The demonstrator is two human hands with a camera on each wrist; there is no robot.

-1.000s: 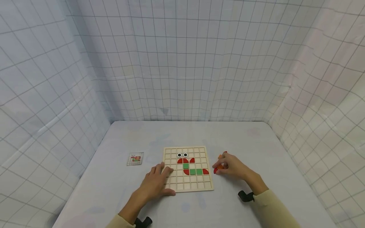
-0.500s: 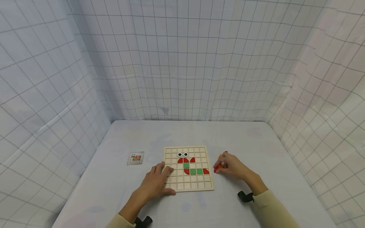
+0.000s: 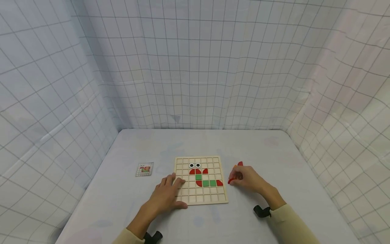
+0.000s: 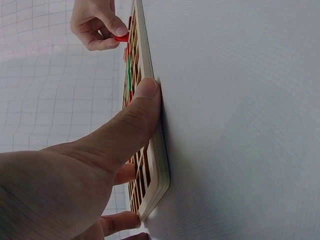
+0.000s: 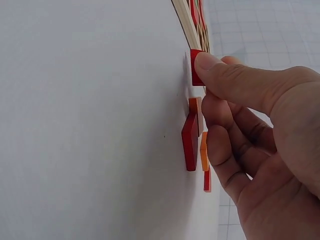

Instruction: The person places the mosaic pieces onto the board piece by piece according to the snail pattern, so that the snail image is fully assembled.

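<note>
A wooden grid board lies on the table, holding two eye tiles, red quarter-round tiles and green square tiles. My left hand rests on its left side, fingers spread over the grid; in the left wrist view the thumb lies along the near edge. Right of the board, my right hand pinches a red tile between thumb and fingers, slightly off the table. The hand hides much of that tile's shape.
Under and beyond the right hand lie loose pieces: a red tile, an orange tile and others partly hidden. A small picture card lies left of the board. Gridded white curtains stand around the table's back and sides.
The fingers of my right hand have drawn in around the red tile, which now tilts up from the table beside the board. My left hand and the board stay put.
</note>
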